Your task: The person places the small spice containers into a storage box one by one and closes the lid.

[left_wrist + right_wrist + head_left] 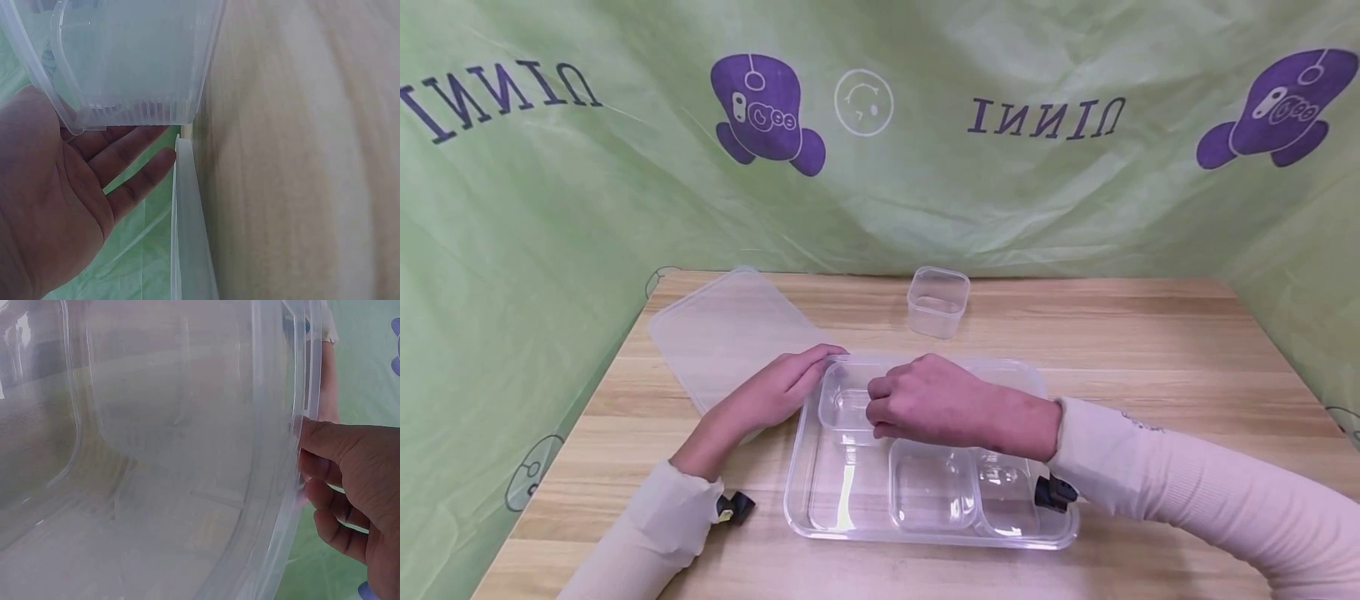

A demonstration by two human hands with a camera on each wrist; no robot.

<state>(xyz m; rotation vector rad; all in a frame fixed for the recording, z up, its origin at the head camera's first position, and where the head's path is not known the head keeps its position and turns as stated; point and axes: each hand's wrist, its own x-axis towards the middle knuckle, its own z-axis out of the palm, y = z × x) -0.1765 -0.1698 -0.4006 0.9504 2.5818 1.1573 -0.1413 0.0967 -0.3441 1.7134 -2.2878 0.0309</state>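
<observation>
A large clear plastic box (797,496) stands on the table with smaller clear containers inside it. My right hand (936,404) reaches across the box and pinches the rim of a small rectangular container (835,412) in its back left corner. Thumb and curled index finger meet at that rim in the right wrist view, where the hand (369,481) is at the right. My left hand (786,385) touches the large box at its back left corner. Its fingers lie extended along the outside wall in the left wrist view; the thumb is hidden there.
Two more small containers, a square one (932,492) and another beside it (1009,500), sit in the front right of the box. Behind the box stands a separate small clear container (938,304). A flat translucent lid (730,333) lies at the back left. Green printed cloth (925,200) surrounds the table.
</observation>
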